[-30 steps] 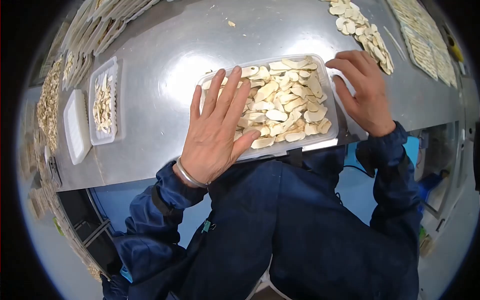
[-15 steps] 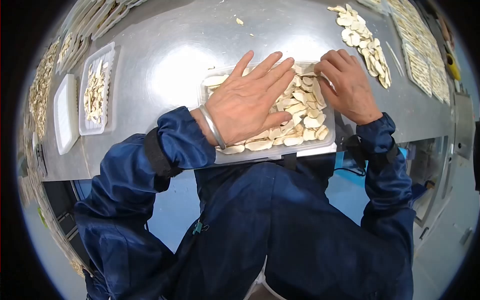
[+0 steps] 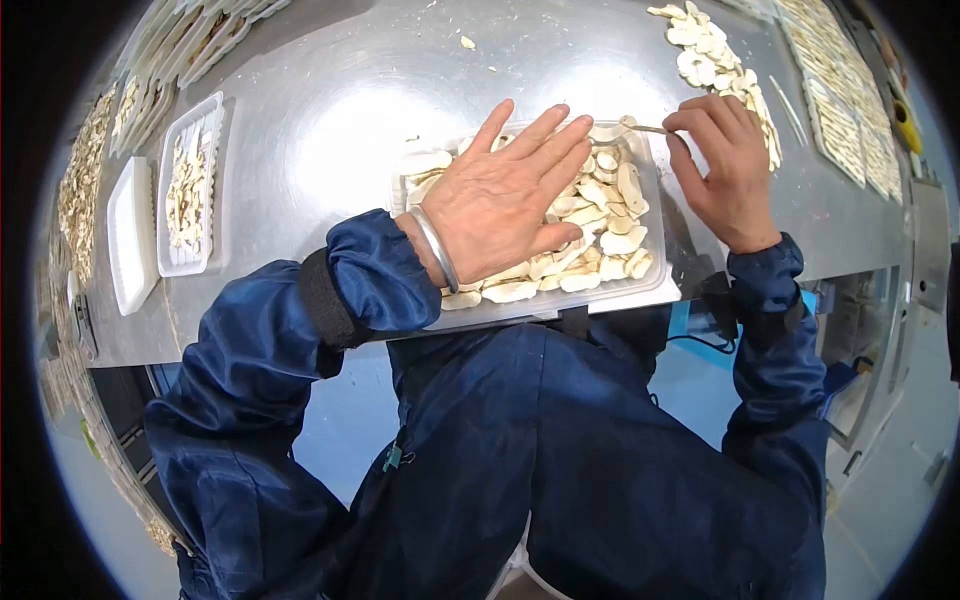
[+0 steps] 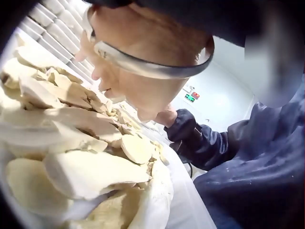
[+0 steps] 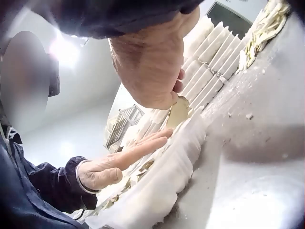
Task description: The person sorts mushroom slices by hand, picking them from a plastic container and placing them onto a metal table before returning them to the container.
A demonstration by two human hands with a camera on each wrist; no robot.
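While the flat left hand [image 3: 505, 205] presses the slices [image 3: 600, 225] down in the tub [image 3: 655, 285], the right hand [image 3: 725, 165] pinches one slice [image 3: 630, 124] at its far corner.

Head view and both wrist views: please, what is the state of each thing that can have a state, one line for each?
Clear plastic tray: open, no lid, full of pale dried slices.
Left hand: open, fingers straight, flat on the slices.
Right hand: pinches one thin pale slice above the tray's far right corner.
White tray with slices: open, partly filled, at the table's left.
Empty white tray: lies beside it, nothing inside.
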